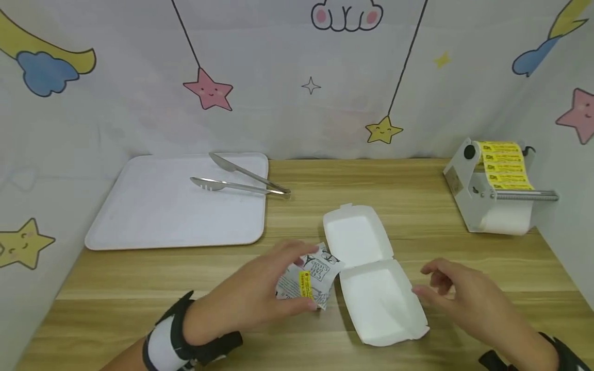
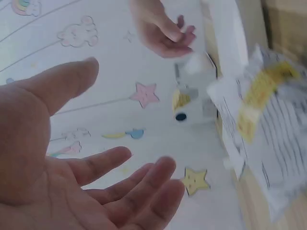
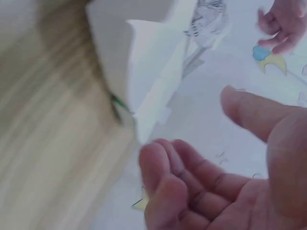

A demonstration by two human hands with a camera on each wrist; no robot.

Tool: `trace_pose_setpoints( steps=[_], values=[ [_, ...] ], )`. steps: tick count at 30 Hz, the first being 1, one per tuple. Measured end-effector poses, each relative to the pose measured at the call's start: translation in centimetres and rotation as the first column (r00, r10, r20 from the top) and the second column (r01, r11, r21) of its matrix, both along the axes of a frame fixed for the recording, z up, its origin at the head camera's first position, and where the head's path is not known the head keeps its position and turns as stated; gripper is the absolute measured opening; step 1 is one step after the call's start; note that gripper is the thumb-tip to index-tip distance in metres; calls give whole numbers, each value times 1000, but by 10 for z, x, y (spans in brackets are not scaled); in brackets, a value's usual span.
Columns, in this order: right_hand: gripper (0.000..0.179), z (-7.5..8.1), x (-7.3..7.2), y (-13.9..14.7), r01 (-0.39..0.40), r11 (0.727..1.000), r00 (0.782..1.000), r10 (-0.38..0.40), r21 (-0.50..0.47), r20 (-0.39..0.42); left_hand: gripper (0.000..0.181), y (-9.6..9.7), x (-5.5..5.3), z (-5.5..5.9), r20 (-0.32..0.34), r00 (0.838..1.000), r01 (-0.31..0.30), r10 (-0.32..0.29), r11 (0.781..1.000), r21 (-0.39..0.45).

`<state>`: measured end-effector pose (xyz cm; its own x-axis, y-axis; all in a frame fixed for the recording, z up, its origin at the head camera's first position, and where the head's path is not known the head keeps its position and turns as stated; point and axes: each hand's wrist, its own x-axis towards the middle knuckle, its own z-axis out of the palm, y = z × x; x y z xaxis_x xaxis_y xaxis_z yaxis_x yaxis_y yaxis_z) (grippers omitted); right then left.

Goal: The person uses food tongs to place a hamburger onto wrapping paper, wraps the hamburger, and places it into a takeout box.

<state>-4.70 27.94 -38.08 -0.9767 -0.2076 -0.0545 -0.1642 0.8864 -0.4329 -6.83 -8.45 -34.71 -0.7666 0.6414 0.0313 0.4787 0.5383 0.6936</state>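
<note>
A flat packet [image 1: 321, 272] in printed white paper, with a yellow label [image 1: 304, 284] across it, lies on the table left of an open white clamshell box [image 1: 381, 301]. My left hand [image 1: 260, 293] is at the packet's left side, thumb and fingers spread. In the left wrist view that hand [image 2: 100, 158] appears apart from the packet [image 2: 276, 139], with nothing in its grasp. To the right of the box is my right hand [image 1: 473, 301], its fingers loosely bent and holding nothing. The right wrist view shows the box [image 3: 156, 72] beyond those fingertips.
A white tray [image 1: 171, 216] stands at the back left, with metal tongs [image 1: 250, 186] lying partly over its right edge. At the back right is a label dispenser [image 1: 496, 188] with a roll of yellow labels [image 1: 506, 165]. Patterned cloth [image 1: 278, 113] hangs behind the table.
</note>
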Motion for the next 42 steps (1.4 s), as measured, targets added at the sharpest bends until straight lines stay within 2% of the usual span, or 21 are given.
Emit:
trace_pose_setpoints(
  steps=[2,3,5,6,10,12,14,17,21,24,29,32,36,39,42],
  values=[
    [50,9,-6,-13,-112,994,991,111,-12,-69,91,-10,-5,-4,-65,996,-65,61,996,-60],
    [55,11,-9,-22,-178,984,979,176,-12,-104,97,-13,-8,-8,-87,993,-84,75,992,-98],
    [68,14,-17,-43,-315,949,939,312,3,-147,106,-18,-13,-19,-126,989,-98,77,980,-172],
    [74,13,-21,-54,-381,925,911,377,10,-165,108,-19,-16,-25,-136,989,-93,66,975,-201],
    [94,2,-38,-94,-546,837,828,547,48,-121,112,-19,-23,-48,-110,993,-58,29,961,-270],
    [99,-6,-42,-109,-584,808,804,589,72,-86,110,-18,-25,-56,-95,995,-46,19,958,-285],
    [100,-14,-45,-119,-605,788,789,613,111,-52,108,-17,-26,-60,-86,996,-44,18,953,-301],
    [95,-23,-45,-130,-625,764,774,633,158,1,101,-15,-26,-62,-87,996,-44,17,945,-325],
    [91,-30,-44,-137,-619,752,776,630,226,27,93,-12,-25,-64,-83,996,-53,26,936,-347],
    [90,-33,-43,-140,-612,744,770,638,269,-9,89,-9,-24,-68,-82,996,-55,29,940,-338],
    [87,-36,-44,-145,-616,722,744,665,317,-68,84,-8,-22,-74,-106,994,-50,18,949,-311],
    [86,-37,-46,-145,-612,723,740,666,321,-91,80,-8,-21,-74,-134,991,-54,15,954,-296],
    [85,-31,-50,-138,-623,757,749,650,197,-128,76,-8,-19,-66,-163,986,-71,29,965,-253],
    [86,-18,-52,-125,-625,775,756,630,88,-178,77,-4,-16,-52,-168,984,-93,61,977,-192],
    [87,-3,-48,-106,-616,787,763,609,44,-215,80,8,-13,-39,-147,987,-91,70,986,-142]
  ],
)
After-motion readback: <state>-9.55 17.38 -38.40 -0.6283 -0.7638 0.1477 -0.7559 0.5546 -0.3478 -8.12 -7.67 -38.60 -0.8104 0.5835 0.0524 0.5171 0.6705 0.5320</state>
